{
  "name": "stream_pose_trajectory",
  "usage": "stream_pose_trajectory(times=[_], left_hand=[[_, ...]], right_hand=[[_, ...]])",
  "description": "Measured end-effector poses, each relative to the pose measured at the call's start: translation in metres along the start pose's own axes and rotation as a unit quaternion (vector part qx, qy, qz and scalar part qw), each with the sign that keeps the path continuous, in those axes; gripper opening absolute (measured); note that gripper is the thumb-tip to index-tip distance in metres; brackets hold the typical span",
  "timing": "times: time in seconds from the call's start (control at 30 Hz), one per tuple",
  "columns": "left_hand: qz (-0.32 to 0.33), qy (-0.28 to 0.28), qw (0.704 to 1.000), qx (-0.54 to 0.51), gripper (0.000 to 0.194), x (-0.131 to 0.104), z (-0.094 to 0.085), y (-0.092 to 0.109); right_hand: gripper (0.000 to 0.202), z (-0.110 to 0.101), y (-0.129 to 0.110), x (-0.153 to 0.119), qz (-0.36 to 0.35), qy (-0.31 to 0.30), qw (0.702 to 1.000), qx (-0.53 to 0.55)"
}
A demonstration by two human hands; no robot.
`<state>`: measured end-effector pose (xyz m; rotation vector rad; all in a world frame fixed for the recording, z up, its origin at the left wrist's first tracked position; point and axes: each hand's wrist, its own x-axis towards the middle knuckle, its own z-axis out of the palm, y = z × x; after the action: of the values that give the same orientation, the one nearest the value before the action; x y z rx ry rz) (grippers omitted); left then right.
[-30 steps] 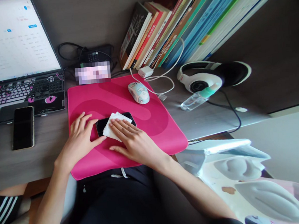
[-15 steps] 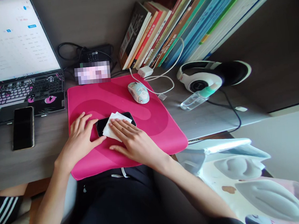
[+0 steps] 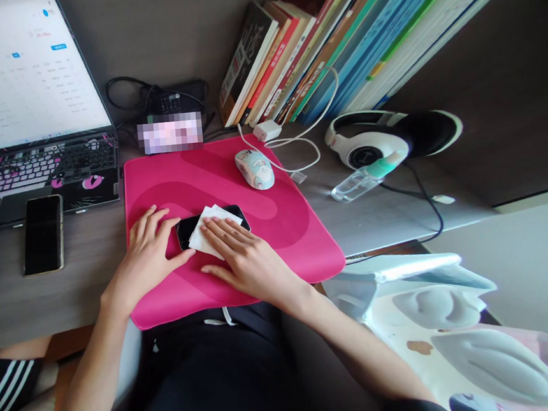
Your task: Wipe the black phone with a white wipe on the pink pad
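Note:
A black smartphone [image 3: 188, 231] lies screen up on a pink desk mat [image 3: 175, 176]. Over its middle is a folded white tissue [image 3: 203, 242]. My right hand [image 3: 239, 250] rests flat on the tissue, fingers stretched out and thumb apart, pressing it against the screen. At the phone's left end, my left hand [image 3: 151, 258] has its fingers spread, with index finger and thumb beside or touching the phone's edge. The part of the phone beneath the tissue and my right fingers is hidden.
A patterned mouse [image 3: 254, 169] sits on the mat. To the left are a laptop [image 3: 55, 173] and another phone [image 3: 43, 235]. Books [image 3: 262, 72], a white cable with charger [image 3: 267, 130], headphones [image 3: 364, 143] and a clear spray bottle [image 3: 356, 184] lie behind and right.

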<state>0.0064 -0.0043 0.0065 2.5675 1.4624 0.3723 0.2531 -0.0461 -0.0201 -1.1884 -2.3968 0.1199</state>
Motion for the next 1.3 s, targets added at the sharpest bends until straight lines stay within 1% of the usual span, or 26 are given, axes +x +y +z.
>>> stream_pose_trajectory(times=[0.5,0.7,0.77,0.9,1.03,1.2,1.3], left_hand=[[0.003,-0.002,1.0,0.011,0.06,0.0,0.0,0.0],[0.002,0.0,1.0,0.001,0.058,0.0,0.0,0.0],[0.0,-0.001,1.0,-0.001,0.059,-0.001,0.0,0.0],[-0.001,-0.002,1.0,0.002,0.06,0.0,0.0,0.0],[-0.003,-0.005,1.0,0.002,0.062,0.0,0.001,0.0],[-0.005,-0.008,1.0,-0.002,0.061,-0.001,0.0,0.001],[-0.006,-0.005,1.0,-0.006,0.061,-0.001,0.0,0.001]], right_hand=[[0.069,0.001,0.001,0.0,-0.004,0.006,1.0,-0.002],[0.07,0.0,0.0,0.0,-0.002,0.008,1.0,0.001],[0.068,0.0,-0.002,-0.001,0.009,0.018,1.0,-0.01],[0.064,-0.002,-0.004,-0.005,0.059,0.046,0.996,-0.056],[0.065,-0.002,0.001,-0.007,0.086,0.054,0.992,-0.068],[0.066,-0.002,0.01,-0.004,0.083,0.048,0.994,-0.055],[0.067,-0.002,0.01,0.001,0.074,0.043,0.995,-0.042]])
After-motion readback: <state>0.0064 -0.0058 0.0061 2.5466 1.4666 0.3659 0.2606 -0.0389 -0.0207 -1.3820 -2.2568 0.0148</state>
